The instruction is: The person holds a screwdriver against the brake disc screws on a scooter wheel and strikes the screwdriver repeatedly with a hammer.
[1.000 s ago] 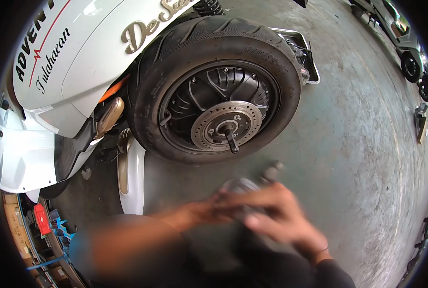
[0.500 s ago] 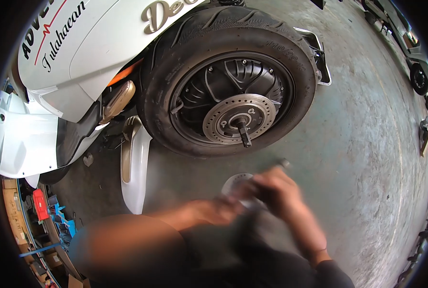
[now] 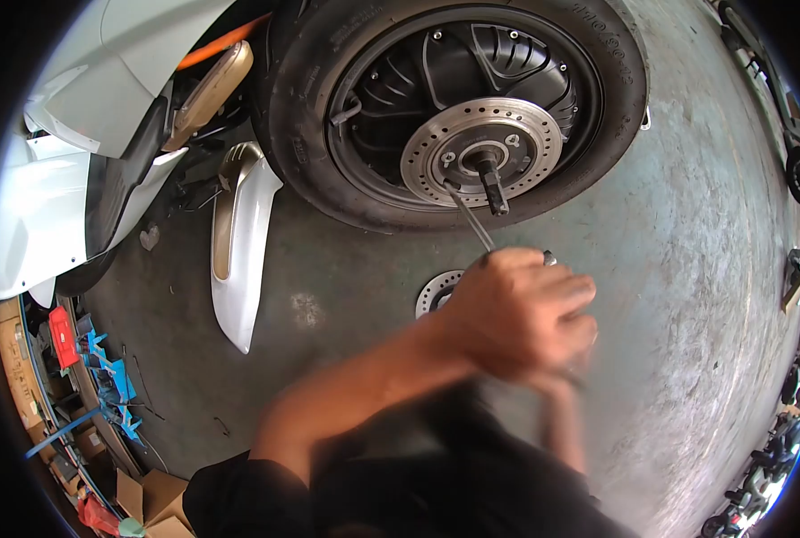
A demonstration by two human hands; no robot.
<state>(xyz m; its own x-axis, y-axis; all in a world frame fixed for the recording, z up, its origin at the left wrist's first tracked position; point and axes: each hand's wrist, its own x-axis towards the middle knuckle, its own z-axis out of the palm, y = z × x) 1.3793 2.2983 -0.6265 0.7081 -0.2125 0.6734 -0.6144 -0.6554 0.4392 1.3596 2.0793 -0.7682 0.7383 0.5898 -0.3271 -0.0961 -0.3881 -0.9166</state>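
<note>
A scooter's rear wheel [image 3: 328, 134] fills the top of the view, with a drilled brake disc [image 3: 525, 130] around a protruding axle [image 3: 491, 184]. My left hand [image 3: 516, 309] is closed around a thin metal tool [image 3: 468, 217] whose tip reaches the lower edge of the disc. Only a blurred wrist and forearm of my right hand [image 3: 563, 403] show below the left hand; its fingers are hidden. A second, loose disc [image 3: 434, 294] lies on the concrete floor, partly covered by my left hand.
A detached white fender panel [image 3: 238, 260] lies on the floor left of the wheel. The white scooter body [image 3: 50, 206] stands at far left. Boxes with blue and red items [image 3: 95, 377] sit at lower left. Other scooters [image 3: 799, 170] line the right edge.
My view has moved closer to the wheel. My left hand has risen from near the loose disc and brought the tool's tip up to the mounted brake disc. My right hand has dropped behind it.
</note>
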